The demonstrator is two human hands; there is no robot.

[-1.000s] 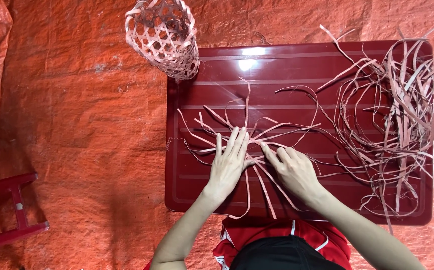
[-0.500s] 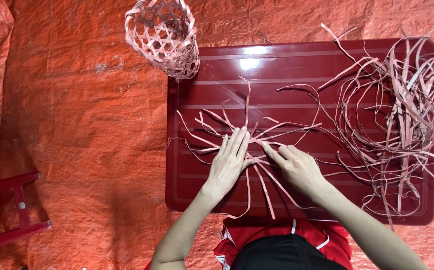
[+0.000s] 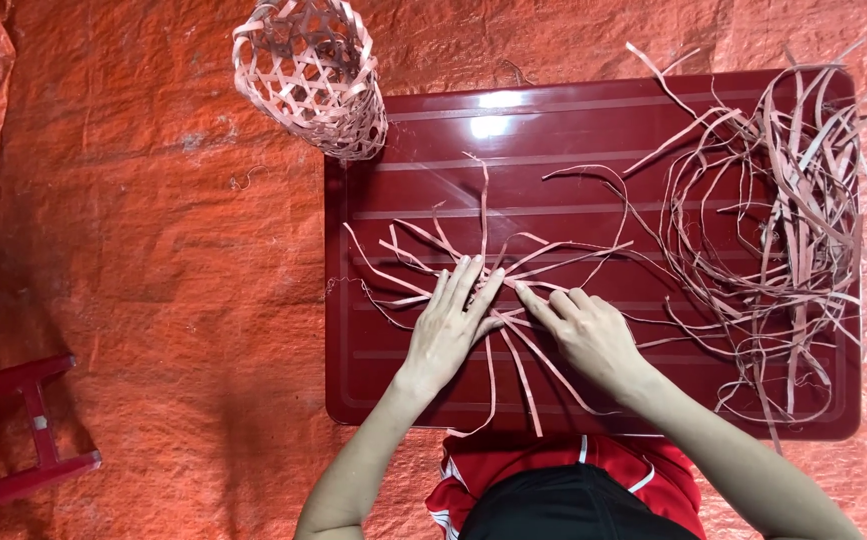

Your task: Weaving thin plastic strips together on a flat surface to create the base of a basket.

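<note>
Several thin pale strips (image 3: 473, 262) lie crossed in a star shape on a dark red board (image 3: 593, 130). My left hand (image 3: 453, 322) lies flat on the crossing with fingers straight and close together. My right hand (image 3: 585, 330) rests just to its right, fingertips pressing on the strips at the same centre. Neither hand lifts a strip off the board. A finished open-weave basket (image 3: 311, 75) of the same strips stands at the board's far left corner.
A loose tangle of spare strips (image 3: 783, 230) covers the board's right side. Orange tarpaulin (image 3: 153, 250) lies all around. A red stool frame (image 3: 13, 430) sits at the lower left. My red-and-black clothing (image 3: 553, 490) shows at the bottom edge.
Both hands stay on the crossing of strips; my right fingertips have shifted slightly towards the centre.
</note>
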